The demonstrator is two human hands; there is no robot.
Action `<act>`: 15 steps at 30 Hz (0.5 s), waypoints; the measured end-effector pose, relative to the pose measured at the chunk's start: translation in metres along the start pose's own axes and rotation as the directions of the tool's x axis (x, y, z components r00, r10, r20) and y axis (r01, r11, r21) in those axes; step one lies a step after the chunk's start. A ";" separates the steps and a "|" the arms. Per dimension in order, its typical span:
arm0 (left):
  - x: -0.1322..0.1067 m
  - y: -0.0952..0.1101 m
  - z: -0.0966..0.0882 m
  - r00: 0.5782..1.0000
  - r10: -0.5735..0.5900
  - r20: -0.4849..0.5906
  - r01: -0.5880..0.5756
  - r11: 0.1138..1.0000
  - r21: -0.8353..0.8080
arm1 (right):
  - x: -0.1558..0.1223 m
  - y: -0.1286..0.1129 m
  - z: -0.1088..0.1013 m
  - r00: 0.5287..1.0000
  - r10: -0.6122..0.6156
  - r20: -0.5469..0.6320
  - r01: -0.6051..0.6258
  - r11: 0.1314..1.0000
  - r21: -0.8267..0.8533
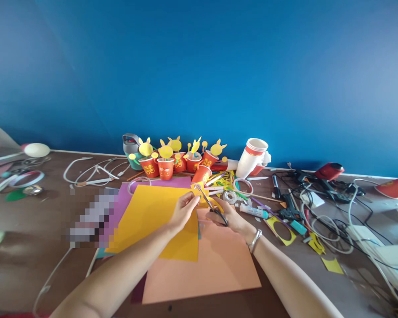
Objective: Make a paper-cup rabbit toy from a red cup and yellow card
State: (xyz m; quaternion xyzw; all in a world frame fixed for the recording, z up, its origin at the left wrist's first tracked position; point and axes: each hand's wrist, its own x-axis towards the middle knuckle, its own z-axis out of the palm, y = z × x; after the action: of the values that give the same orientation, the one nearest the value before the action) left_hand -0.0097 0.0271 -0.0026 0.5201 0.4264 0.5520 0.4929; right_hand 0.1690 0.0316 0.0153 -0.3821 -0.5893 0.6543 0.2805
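My left hand (pixel 184 210) pinches a small piece of yellow card (pixel 201 196) between its fingers. My right hand (pixel 227 216) grips black-handled scissors (pixel 212 205), with the blades reaching up to that yellow piece. Below both hands lie overlapping sheets of craft paper: a golden-yellow sheet (pixel 152 221), a peach sheet (pixel 208 265) and a purple sheet (pixel 121 212). A silver bracelet (pixel 254 240) circles my right wrist.
Red paper cups with yellow rabbit-shaped cutouts (pixel 166 161) stand at the back, near white stacked cups (pixel 254 157). To the right lie a glue stick (pixel 254 211), a hot glue gun (pixel 288 207) and tangled cables (pixel 328 229). White cords (pixel 93 172) lie back left.
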 end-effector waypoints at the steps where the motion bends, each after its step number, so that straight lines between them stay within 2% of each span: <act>1: 0.000 0.000 0.000 1.000 0.001 -0.002 -0.001 1.000 0.006 | -0.001 -0.001 0.000 1.000 -0.001 -0.006 0.001 1.000 -0.001; 15: 0.002 -0.005 -0.003 0.999 0.004 -0.047 -0.003 1.000 0.018 | 0.000 0.007 -0.004 1.000 0.017 -0.015 -0.017 1.000 -0.004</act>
State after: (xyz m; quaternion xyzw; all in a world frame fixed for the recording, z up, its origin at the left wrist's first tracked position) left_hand -0.0125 0.0301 -0.0080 0.5120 0.4419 0.5612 0.4772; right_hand 0.1731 0.0333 0.0086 -0.3924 -0.5852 0.6528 0.2785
